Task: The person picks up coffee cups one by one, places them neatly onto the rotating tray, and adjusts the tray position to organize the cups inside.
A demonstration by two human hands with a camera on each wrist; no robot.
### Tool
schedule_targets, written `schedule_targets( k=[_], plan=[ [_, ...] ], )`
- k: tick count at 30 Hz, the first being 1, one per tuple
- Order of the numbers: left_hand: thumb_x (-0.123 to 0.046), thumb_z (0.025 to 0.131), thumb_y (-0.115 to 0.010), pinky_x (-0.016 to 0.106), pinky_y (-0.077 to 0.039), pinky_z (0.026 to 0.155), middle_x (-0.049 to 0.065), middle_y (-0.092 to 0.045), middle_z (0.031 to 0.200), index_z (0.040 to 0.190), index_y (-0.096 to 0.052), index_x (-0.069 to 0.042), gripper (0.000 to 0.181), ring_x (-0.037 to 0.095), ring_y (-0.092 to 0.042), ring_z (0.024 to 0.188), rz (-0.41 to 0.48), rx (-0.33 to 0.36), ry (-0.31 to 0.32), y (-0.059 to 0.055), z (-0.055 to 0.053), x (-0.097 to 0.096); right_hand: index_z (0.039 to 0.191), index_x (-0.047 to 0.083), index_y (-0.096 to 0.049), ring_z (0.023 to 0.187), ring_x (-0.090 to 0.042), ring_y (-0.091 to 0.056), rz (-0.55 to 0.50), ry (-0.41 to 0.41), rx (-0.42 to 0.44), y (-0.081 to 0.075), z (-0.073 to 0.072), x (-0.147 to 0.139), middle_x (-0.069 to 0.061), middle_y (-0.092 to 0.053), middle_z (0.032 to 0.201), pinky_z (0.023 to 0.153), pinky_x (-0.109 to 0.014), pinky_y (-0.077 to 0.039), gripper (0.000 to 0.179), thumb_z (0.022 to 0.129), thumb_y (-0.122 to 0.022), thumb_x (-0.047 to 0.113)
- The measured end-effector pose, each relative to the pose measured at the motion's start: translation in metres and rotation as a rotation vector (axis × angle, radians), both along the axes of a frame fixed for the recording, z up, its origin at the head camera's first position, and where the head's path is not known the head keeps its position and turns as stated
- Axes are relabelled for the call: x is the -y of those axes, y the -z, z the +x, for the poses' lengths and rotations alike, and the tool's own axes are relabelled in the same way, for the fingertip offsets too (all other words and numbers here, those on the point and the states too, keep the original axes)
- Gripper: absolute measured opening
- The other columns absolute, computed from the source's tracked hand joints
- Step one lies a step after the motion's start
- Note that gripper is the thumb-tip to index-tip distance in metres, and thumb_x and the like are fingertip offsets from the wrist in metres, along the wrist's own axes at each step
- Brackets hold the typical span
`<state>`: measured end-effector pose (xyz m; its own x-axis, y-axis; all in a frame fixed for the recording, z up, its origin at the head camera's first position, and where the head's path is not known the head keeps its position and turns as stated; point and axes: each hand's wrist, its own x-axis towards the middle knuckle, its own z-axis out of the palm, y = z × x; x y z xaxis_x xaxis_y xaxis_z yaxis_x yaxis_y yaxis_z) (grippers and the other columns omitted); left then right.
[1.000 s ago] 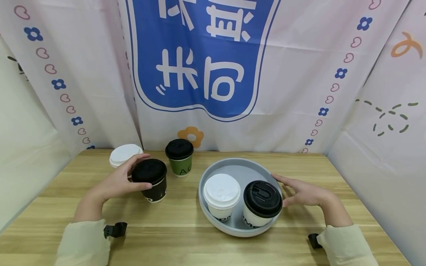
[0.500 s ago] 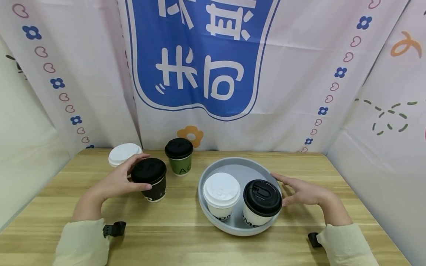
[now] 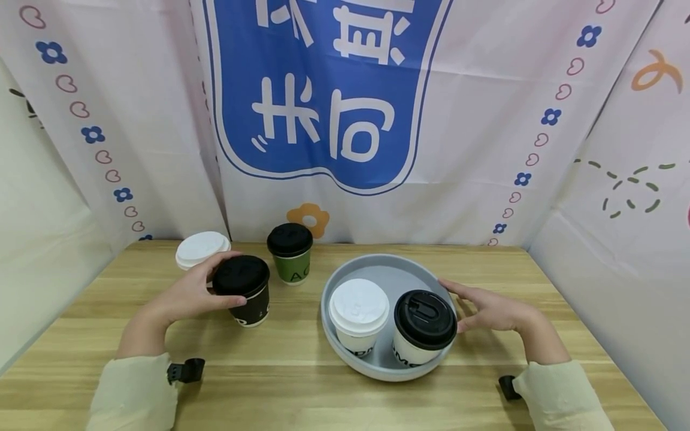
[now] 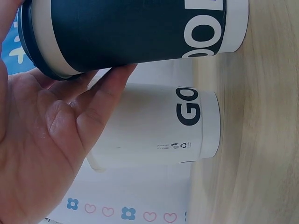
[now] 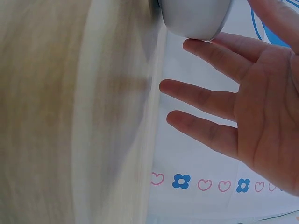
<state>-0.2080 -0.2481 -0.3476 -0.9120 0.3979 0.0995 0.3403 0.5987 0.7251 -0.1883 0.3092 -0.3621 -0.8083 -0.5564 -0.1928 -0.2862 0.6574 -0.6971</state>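
Observation:
In the head view my left hand (image 3: 188, 293) curls its thumb and fingers round a black paper coffee cup (image 3: 253, 305) with a black lid, upright on the table's left half. Its fingers meet the cup's side in the left wrist view. Behind that hand is a white cup (image 4: 145, 126), whose white lid (image 3: 202, 248) shows in the head view. My right hand (image 3: 493, 308) has its fingers spread and fairly straight, touching the right rim of a round grey tray (image 3: 406, 269). Inside the tray stand a white-lidded cup (image 3: 358, 311) and a white cup with a black lid (image 3: 423, 326).
A green cup (image 3: 292, 263) with a black lid stands near the table's back edge, between the black cup and the tray. A printed cloth (image 3: 458, 149) hangs behind the wooden table (image 3: 259, 383). Pale cloth walls flank both sides.

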Motion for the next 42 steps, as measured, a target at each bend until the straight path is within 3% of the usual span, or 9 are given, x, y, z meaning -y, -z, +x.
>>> schedule_targets(
  k=[3, 5, 7, 14, 17, 31, 42],
  plan=[
    [-0.026, 0.084, -0.080, 0.055, -0.044, 0.099, 0.024, -0.049, 0.144, 0.149, -0.037, -0.007, 0.080, 0.044, -0.049, 0.129, -0.001, -0.004, -0.004, 0.000, 0.001, 0.000, 0.157, 0.001, -0.020, 0.146, -0.055, -0.011, -0.001, 0.001, 0.001, 0.000, 0.000, 0.000, -0.030, -0.018, 0.161, 0.112, -0.072, -0.014, 0.095, 0.085, -0.076, 0.027],
    [-0.026, 0.084, -0.080, 0.057, -0.043, 0.100, 0.024, -0.048, 0.144, 0.149, -0.038, -0.007, 0.080, 0.045, -0.049, 0.130, -0.001, -0.007, -0.008, 0.000, 0.001, 0.000, 0.157, 0.001, -0.020, 0.146, -0.055, -0.011, -0.001, 0.004, 0.002, 0.000, 0.000, 0.000, -0.030, -0.018, 0.161, 0.112, -0.072, -0.014, 0.095, 0.085, -0.076, 0.027],
    [-0.026, 0.084, -0.080, 0.055, -0.044, 0.099, 0.024, -0.048, 0.144, 0.148, -0.038, -0.007, 0.079, 0.045, -0.049, 0.129, -0.001, -0.013, -0.009, 0.000, 0.001, 0.000, 0.157, 0.001, -0.020, 0.146, -0.055, -0.011, 0.002, 0.007, 0.003, 0.001, 0.000, 0.000, -0.030, -0.018, 0.161, 0.112, -0.072, -0.014, 0.095, 0.085, -0.076, 0.028],
    [-0.026, 0.085, -0.080, 0.029, -0.049, 0.090, 0.023, -0.047, 0.145, 0.148, -0.039, -0.008, 0.078, 0.045, -0.048, 0.131, -0.003, -0.020, -0.015, -0.003, 0.002, 0.001, 0.157, 0.002, -0.020, 0.146, -0.055, -0.011, 0.003, 0.006, -0.001, 0.002, -0.001, 0.000, -0.029, -0.018, 0.161, 0.112, -0.073, -0.015, 0.095, 0.085, -0.076, 0.028],
    [-0.026, 0.084, -0.080, 0.026, -0.050, 0.087, 0.024, -0.047, 0.145, 0.148, -0.039, -0.008, 0.078, 0.046, -0.049, 0.130, -0.002, -0.022, -0.019, -0.006, 0.003, 0.001, 0.157, 0.001, -0.020, 0.146, -0.055, -0.011, -0.001, 0.002, -0.005, 0.002, -0.001, -0.001, -0.030, -0.018, 0.161, 0.112, -0.073, -0.014, 0.095, 0.085, -0.076, 0.028],
    [-0.025, 0.083, -0.081, 0.019, -0.049, 0.084, 0.021, -0.048, 0.144, 0.147, -0.041, -0.013, 0.076, 0.044, -0.050, 0.128, 0.008, -0.058, -0.014, -0.015, 0.009, -0.003, 0.157, 0.000, -0.019, 0.146, -0.056, -0.011, -0.013, -0.009, -0.002, 0.002, -0.001, -0.001, -0.031, -0.018, 0.160, 0.112, -0.073, -0.014, 0.096, 0.085, -0.076, 0.027],
    [-0.027, 0.083, -0.081, 0.026, -0.052, 0.084, 0.015, -0.052, 0.139, 0.146, -0.043, -0.021, 0.074, 0.038, -0.055, 0.124, 0.004, -0.084, 0.039, -0.026, 0.017, -0.017, 0.157, 0.000, -0.019, 0.146, -0.056, -0.011, -0.011, -0.009, 0.003, 0.001, 0.000, 0.000, -0.031, -0.018, 0.160, 0.111, -0.073, -0.013, 0.096, 0.084, -0.076, 0.027]
  ],
)
